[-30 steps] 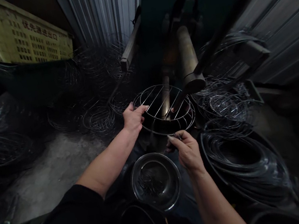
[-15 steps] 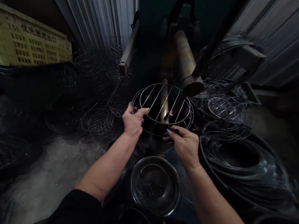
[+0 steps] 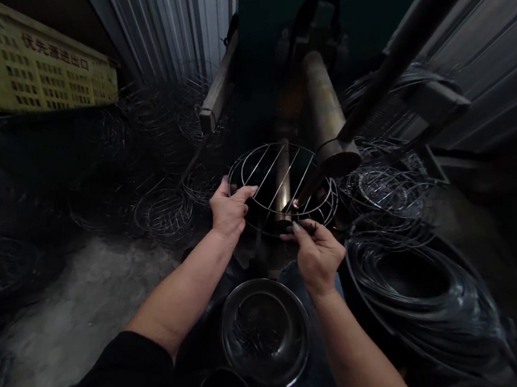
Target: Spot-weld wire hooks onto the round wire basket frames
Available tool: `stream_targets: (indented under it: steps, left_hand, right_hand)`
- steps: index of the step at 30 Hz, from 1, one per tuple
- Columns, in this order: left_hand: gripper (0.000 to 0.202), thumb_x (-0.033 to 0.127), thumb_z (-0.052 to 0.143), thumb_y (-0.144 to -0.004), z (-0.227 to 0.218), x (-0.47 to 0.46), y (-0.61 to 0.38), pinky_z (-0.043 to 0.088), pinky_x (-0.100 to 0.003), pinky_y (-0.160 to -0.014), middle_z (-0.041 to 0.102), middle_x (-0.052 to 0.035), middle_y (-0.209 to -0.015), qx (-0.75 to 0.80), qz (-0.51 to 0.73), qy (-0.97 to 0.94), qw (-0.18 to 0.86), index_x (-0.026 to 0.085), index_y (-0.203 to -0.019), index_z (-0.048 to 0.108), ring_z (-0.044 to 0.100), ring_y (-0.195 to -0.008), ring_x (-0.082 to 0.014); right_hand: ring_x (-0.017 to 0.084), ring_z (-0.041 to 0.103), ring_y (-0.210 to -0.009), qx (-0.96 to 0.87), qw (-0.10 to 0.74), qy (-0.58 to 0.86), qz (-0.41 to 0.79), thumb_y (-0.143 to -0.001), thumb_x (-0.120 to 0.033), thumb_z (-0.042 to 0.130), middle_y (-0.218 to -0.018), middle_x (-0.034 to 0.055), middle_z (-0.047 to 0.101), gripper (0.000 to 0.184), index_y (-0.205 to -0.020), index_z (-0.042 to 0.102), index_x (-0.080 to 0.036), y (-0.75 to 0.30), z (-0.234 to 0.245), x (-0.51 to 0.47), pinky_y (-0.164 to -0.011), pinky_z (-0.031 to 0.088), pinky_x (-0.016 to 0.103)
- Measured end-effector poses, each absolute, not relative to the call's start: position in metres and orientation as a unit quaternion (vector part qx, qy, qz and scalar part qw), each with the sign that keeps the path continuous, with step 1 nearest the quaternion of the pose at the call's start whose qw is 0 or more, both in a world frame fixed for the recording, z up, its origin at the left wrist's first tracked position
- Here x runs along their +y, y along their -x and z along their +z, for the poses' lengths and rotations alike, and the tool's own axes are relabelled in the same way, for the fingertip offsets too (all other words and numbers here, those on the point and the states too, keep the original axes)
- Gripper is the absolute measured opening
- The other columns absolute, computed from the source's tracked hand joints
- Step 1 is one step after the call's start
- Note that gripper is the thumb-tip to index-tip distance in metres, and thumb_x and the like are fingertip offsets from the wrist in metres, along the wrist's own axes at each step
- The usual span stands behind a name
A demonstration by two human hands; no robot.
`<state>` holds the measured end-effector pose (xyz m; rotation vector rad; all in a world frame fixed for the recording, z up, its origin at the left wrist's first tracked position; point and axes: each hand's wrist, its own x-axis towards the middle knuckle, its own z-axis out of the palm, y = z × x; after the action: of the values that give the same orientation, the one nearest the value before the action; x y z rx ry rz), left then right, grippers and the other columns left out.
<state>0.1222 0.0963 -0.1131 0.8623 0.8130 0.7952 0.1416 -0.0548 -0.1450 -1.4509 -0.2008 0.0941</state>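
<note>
Gripped the left edge of a round wire rack [image 3: 284,178] in the left fingers [image 3: 245,193], with the thumb pointing inward over the rim and the others curled by the outer edge, partly hidden. Held the rack just to the right of the left fingers and just beyond the right fingers [image 3: 299,231]. Closed the right fingers on a small dark piece [image 3: 311,227] near the rack's closest edge; could not make out its kind, nor tell for certain any contact with the rim. Saw a lower metal bar [image 3: 282,183] through the wires, ending just ahead of the right fingertips. Saw a thicker upper metal bar [image 3: 325,101] beyond and to the right of the right fingers, with a dark rod [image 3: 410,38] slanting down past its end. Noticed a small bright spot [image 3: 295,203] just past the right thumb. Had a metal bowl [image 3: 296,344] on the near side of both hands' fingers, with thin bent wire pieces [image 3: 256,334] inside. Had a large wire coil [image 3: 451,294] to the right of the right fingers, with a wire heap [image 3: 390,192] farther off. Saw other wire racks [image 3: 163,212] left of the left fingers, and a yellow crate [image 3: 56,62] well beyond, far to the left.
</note>
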Motion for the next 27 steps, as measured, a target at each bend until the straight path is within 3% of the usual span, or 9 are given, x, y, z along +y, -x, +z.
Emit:
stream_targets:
  steps: [10, 27]
  left_hand:
    - [0.082, 0.007, 0.074, -0.057, -0.113, 0.105, -0.131, 0.020, -0.017, -0.041, 0.050, 0.0047, -0.070, 0.359, 0.347, -0.388, 0.775, 0.014, -0.135, 0.050, 0.044, -0.052, -0.0028]
    - [0.086, 0.007, 0.076, -0.058, -0.111, 0.101, -0.132, 0.023, -0.017, -0.042, 0.051, 0.0041, -0.073, 0.379, 0.350, -0.377, 0.769, 0.016, -0.139, 0.047, 0.044, -0.052, -0.0027]
  right_hand:
    - [0.017, 0.068, -0.053, -0.096, 0.745, 0.658, 0.050, -0.071, -0.035, 0.071, -0.064, -0.0017, 0.068, 0.021, -0.079, 0.064, -0.016, -0.148, -0.145, -0.048, -0.058, 0.055, 0.028]
    - [0.015, 0.066, -0.048, -0.102, 0.760, 0.641, 0.038, -0.069, -0.031, 0.072, -0.064, -0.0024, 0.066, 0.018, -0.075, 0.066, -0.016, -0.153, -0.138, -0.048, -0.051, 0.053, 0.026]
